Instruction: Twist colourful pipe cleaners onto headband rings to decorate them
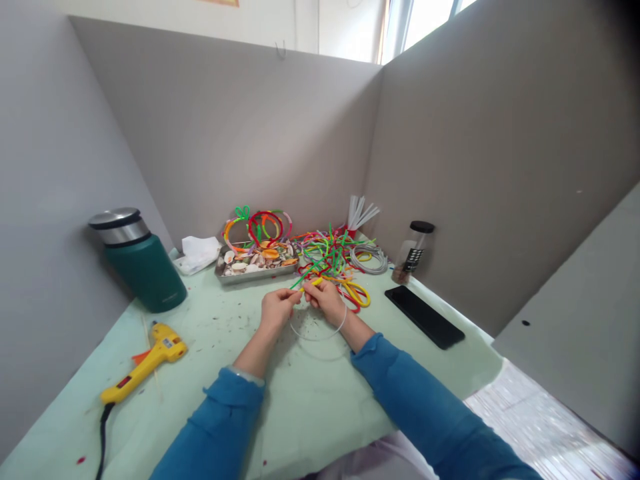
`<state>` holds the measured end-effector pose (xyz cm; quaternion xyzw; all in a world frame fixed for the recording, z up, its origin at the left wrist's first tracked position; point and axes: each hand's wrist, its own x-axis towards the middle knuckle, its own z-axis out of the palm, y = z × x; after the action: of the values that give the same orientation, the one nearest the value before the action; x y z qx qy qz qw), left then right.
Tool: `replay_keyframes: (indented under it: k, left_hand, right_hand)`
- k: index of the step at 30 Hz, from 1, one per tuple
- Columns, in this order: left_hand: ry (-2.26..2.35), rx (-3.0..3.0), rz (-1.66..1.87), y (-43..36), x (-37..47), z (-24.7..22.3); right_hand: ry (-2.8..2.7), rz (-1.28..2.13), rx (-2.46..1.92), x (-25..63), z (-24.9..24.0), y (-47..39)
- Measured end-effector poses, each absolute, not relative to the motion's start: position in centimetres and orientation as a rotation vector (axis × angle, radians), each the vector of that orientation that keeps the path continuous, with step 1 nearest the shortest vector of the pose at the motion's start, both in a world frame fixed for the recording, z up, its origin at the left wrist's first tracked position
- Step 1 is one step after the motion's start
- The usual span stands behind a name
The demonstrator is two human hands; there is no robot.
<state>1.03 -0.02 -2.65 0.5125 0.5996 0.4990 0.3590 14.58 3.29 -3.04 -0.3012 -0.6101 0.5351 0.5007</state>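
My left hand (277, 309) and my right hand (326, 300) meet over the middle of the table, both with fingers pinched. A thin white ring (317, 339) hangs below them, its upper part hidden behind the fingers. A short yellow pipe cleaner (316, 283) shows at the fingertips of both hands, lying along the top of the ring. Whether it is wound around the ring I cannot tell. Just beyond the right hand lie yellow loops (361, 293) and a tangled pile of coloured pipe cleaners (333, 253).
A metal tray (235, 278) of shells stands at the back, with colourful wrapped rings (265, 227) above it. Left are a green bottle (145, 270) and a yellow glue gun (145, 367). Right are a wire coil (370, 260), a clear jar (413, 257) and a black phone (424, 316).
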Motion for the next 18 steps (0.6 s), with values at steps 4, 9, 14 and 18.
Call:
replay_keyframes:
  k: [4,9,14,18]
  left_hand:
    - [1.392,1.114,1.294,0.05,1.06,-2.63]
    - [1.401,1.180,1.287,0.11,1.10,-2.70]
    - [1.603,1.495,1.271,-0.04,1.08,-2.56]
    - [1.719,1.789,1.257,-0.38,1.11,-2.17]
  right_hand:
    - [-1.468,1.298,-0.715,14.53,-3.15,3.38]
    - [-1.470,1.254,-0.744,14.59,-3.49,3.68]
    - [-1.439,1.228,-0.759,14.58,-3.37,3.60]
    - [-1.437,1.219,-0.761,14.51,-3.41,3.59]
